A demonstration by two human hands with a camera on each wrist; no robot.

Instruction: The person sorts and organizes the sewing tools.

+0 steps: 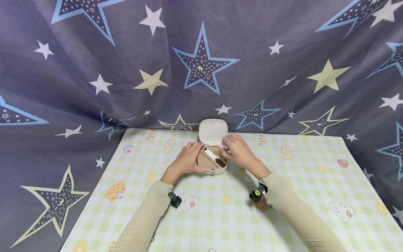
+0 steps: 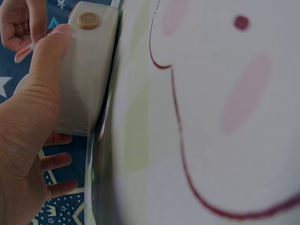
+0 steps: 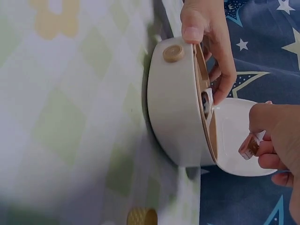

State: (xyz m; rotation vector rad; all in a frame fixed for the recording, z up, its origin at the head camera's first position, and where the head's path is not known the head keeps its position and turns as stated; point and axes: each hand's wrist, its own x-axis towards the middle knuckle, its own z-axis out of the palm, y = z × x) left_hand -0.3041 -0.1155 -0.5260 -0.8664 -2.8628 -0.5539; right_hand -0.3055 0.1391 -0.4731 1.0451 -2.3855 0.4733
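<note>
Head view shows your left hand (image 1: pixel 189 159) gripping the open case (image 1: pixel 211 167) near the table's (image 1: pixel 283 217) far edge, steadying it, lid (image 1: pixel 213 131) up. Your right hand (image 1: pixel 237 150) pinches a small pink-tipped piece (image 3: pixel 248 146) over the case's right rim.

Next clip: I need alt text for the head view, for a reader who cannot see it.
A person's left hand steadies a small rounded beige case, its lid open, on a checked cartoon-print mat, while the right hand pinches a small pink-tipped item over it. A black-and-white tool lies inside; a star-patterned cloth hangs behind.
</note>
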